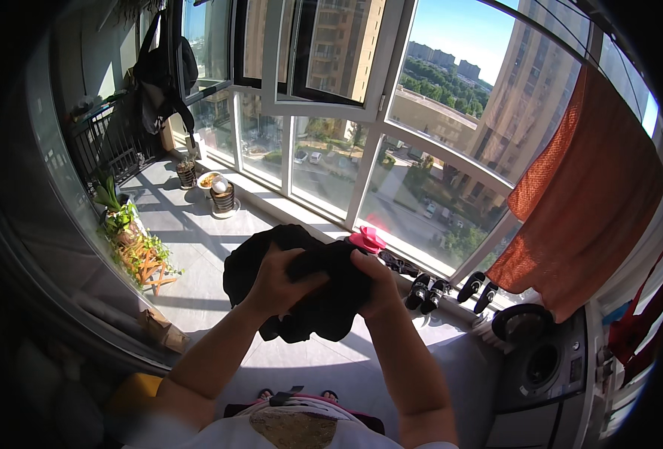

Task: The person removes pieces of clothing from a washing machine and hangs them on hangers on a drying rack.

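A black garment [324, 299] is bunched up in front of me at chest height. My left hand [275, 280] grips its left side, fingers curled into the cloth. My right hand [380, 280] clutches the right side of the same garment, close to the left hand. Folds of the cloth hang below both hands and spread to the left behind my left hand. Both forearms rise from the lower edge.
An orange towel [586, 209] hangs at the right above a washing machine [545, 367]. Dark shoes [429, 292] and a pink item [367, 239] lie along the window sill base. Potted plants [133, 239] and a round stool [223, 198] stand on the grey floor at left.
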The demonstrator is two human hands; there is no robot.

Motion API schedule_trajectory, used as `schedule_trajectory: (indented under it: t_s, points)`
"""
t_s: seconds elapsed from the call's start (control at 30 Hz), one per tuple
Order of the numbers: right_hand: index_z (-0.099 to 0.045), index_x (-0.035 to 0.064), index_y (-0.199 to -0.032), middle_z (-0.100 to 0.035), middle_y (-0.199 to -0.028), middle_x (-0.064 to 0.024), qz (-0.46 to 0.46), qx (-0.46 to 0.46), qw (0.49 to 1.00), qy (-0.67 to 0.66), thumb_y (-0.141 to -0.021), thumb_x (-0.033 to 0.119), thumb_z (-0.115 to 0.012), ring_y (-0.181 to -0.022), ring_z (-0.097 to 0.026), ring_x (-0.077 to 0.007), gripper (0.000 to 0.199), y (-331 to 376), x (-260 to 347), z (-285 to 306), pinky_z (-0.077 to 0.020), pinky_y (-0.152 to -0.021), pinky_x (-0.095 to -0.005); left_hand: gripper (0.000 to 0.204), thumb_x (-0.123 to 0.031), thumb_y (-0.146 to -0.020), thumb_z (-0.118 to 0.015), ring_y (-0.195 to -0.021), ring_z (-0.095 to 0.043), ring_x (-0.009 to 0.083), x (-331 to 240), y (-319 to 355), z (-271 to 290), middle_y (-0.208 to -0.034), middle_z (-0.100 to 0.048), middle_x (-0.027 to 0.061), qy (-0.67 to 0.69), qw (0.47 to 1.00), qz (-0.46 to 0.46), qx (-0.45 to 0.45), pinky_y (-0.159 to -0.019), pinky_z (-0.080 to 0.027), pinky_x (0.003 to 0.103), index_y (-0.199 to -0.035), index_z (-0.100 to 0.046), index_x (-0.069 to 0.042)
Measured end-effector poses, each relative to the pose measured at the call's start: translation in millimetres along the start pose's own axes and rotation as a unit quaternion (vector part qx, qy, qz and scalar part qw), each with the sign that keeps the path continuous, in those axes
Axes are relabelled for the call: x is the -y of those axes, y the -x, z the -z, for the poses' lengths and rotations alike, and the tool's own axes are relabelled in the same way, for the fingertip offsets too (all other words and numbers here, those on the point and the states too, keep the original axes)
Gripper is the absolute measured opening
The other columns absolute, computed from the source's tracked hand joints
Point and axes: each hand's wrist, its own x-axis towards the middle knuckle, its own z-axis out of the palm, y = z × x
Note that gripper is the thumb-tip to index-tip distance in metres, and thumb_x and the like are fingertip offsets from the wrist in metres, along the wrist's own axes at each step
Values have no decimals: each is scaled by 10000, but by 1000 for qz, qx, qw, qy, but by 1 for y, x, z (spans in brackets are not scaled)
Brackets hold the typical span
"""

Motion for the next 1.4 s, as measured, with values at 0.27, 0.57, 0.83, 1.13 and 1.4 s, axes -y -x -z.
schedule_trajectory:
  t_s: [0.27,0.57,0.83,1.13,1.4]
  points:
    - [-554,73,-981,-573,-784,-61,276,-156,691,650,-609,135,-822,-735,-578,-223,463,0,4,14,-482,-653,-343,117,-79,-822,-597,-698,-629,153,4,-4,-6,-813,-650,70,408,847,278,-197,-632,-510,246,-881,-651,6]
    - [-581,38,-748,-564,-701,-83,185,-53,723,664,-757,214,-709,-641,-575,-238,218,8,-28,20,-475,-592,-337,81,-69,-812,-607,-671,-608,131,8,-2,-11,-777,-634,41,383,858,255,-230,-602,-484,245,-845,-647,-7]
    - [-624,21,-649,-514,-559,31,-22,-142,882,448,-821,269,-686,-529,-463,-47,308,8,-11,12,-335,-462,-209,453,-211,-638,-821,-862,-577,152,5,15,-3,-946,-615,78,75,990,116,-13,-769,-475,293,-999,-624,-21]
    - [-669,8,-828,-631,-718,-21,133,-217,962,95,-888,240,-607,-595,-537,-73,247,-4,-4,-6,-403,-560,-218,640,-231,-537,-855,-990,-556,294,43,34,-16,-1037,-600,136,-32,999,8,17,-902,-426,378,-1088,-590,-41]
    - [-614,-21,-893,-663,-783,-113,254,-241,926,143,-943,284,-490,-664,-644,-188,333,37,61,7,-530,-633,-279,259,-98,-563,-794,-834,-589,245,66,21,30,-801,-629,103,-145,977,102,-114,-743,-475,332,-772,-649,-46]
